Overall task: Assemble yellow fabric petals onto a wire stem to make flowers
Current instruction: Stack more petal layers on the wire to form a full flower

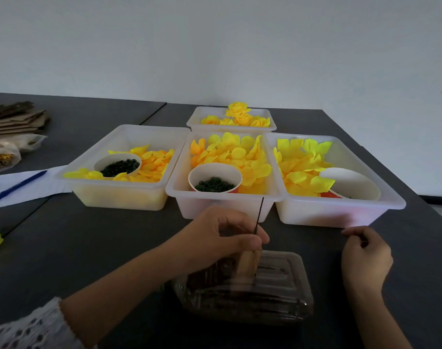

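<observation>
1. Wire stem (259, 214): thin, dark, stands almost upright in front of the mid bin (222, 205).
2. Left hand (222, 238) pinches the stem low down w/ thumb & fingers (252, 239), right over a clear box (242, 290) of dark sticks.
3. Right hand (364, 255) is near the right bin (340, 210), fingers curled in; can't tell if it holds anything.
4. Yellow petals (235, 154) fill 3 white bins side by side on the desk (89, 248).
5. Each bin has a paper cup (215, 177); 2 show small green rings.
6. Back bin (231, 117) holds done flowers.
7. Far left: paper w/ a blue pen (16, 186), cardboard stack.
</observation>
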